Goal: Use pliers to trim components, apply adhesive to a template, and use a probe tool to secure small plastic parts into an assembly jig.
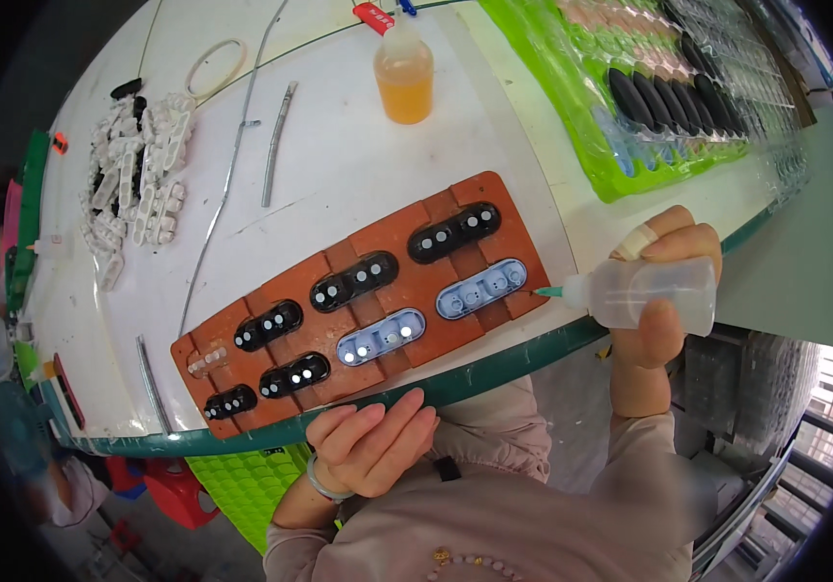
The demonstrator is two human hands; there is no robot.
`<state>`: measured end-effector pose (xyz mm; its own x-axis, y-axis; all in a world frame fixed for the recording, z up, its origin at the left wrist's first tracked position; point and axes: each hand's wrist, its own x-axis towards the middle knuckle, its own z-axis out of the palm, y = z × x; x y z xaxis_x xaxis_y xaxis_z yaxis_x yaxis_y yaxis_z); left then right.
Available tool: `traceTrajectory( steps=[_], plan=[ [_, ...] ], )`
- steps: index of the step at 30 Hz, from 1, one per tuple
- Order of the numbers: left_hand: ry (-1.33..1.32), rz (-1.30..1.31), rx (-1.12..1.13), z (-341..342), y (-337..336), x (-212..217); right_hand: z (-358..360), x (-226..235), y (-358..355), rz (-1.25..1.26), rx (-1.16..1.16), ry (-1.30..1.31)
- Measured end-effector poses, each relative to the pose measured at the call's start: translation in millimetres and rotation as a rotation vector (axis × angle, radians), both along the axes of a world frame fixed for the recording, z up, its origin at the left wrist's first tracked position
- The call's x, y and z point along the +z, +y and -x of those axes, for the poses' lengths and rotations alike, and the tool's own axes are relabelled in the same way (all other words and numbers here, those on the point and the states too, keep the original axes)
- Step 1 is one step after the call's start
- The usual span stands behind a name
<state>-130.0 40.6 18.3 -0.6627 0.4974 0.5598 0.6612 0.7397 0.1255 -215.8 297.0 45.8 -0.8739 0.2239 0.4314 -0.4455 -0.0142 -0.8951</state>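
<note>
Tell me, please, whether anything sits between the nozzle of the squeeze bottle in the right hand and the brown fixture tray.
Nothing visible does. The right hand holds the squeeze bottle sideways, its green nozzle right at the brown fixture tray's right edge, beside the nearest pale blue part.

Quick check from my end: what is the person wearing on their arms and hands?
Both forearms are in pale pink long sleeves. The left hand is bare, with a pale green bangle at the wrist. The right hand is bare except for a strip of light tape wrapped around one finger.
</note>
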Motion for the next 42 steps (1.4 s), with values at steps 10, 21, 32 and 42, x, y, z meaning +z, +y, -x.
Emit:
traceTrajectory(
  steps=[10, 21, 32, 42],
  plan=[
    [0.004, 0.022, -0.008, 2.1, 0.0, 0.3, 9.8, -7.0, 3.2, -0.195, 0.075, 0.174],
    [-0.274, -0.160, -0.015, 17.5, 21.4, 38.6, 6.8, -8.4, 2.4, -0.197, 0.058, 0.150],
    [-0.354, -0.183, 0.028, 51.0, 26.5, 45.8, 3.9, -5.1, 3.7, 0.059, 0.157, 0.118],
    [-0.392, -0.187, -0.068, 60.5, 19.3, 46.0, 8.2, -6.9, -11.6, -0.198, 0.245, 0.258]
  ],
)
